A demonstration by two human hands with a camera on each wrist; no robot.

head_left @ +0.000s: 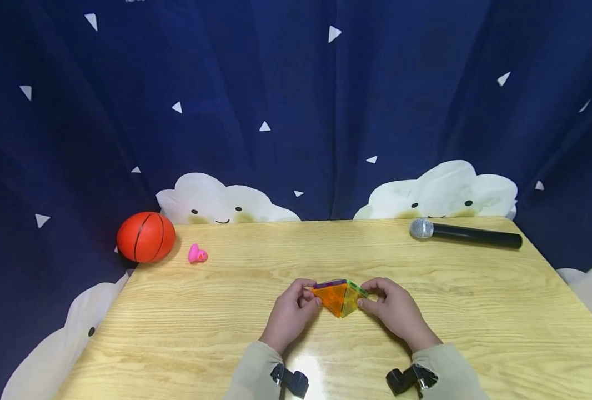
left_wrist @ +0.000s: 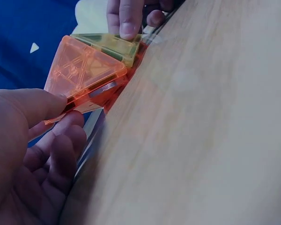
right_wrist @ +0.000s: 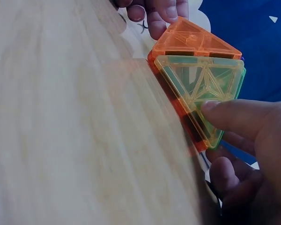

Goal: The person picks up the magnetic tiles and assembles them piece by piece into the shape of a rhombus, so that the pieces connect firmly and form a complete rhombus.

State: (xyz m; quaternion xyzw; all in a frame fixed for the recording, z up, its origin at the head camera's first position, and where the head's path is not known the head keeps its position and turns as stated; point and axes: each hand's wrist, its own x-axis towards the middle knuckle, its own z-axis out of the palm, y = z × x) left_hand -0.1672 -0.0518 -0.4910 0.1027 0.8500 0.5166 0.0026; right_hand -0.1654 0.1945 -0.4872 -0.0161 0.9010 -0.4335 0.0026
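Note:
Several translucent triangular magnetic tiles stand joined in a small pointed shape on the table. An orange tile (head_left: pixel 330 298) and a yellow tile (head_left: pixel 351 301) form its near faces. Behind them show the edges of a purple tile (head_left: pixel 332 283) and a green tile (head_left: pixel 357 288). My left hand (head_left: pixel 293 309) pinches the orange side at its left corner, thumb in front. On the opposite side my right hand (head_left: pixel 395 308) pinches the yellow and green corner; its thumb presses the yellow tile (right_wrist: pixel 222 75) in the right wrist view. Orange also shows along the bottom there.
A red toy basketball (head_left: pixel 146 237) sits at the table's back left corner, with a pink rubber duck (head_left: pixel 197 254) beside it. A black microphone (head_left: pixel 468 234) with a silver head lies at the back right. A dark blue curtain (head_left: pixel 296 100) hangs behind the wooden table (head_left: pixel 201 316).

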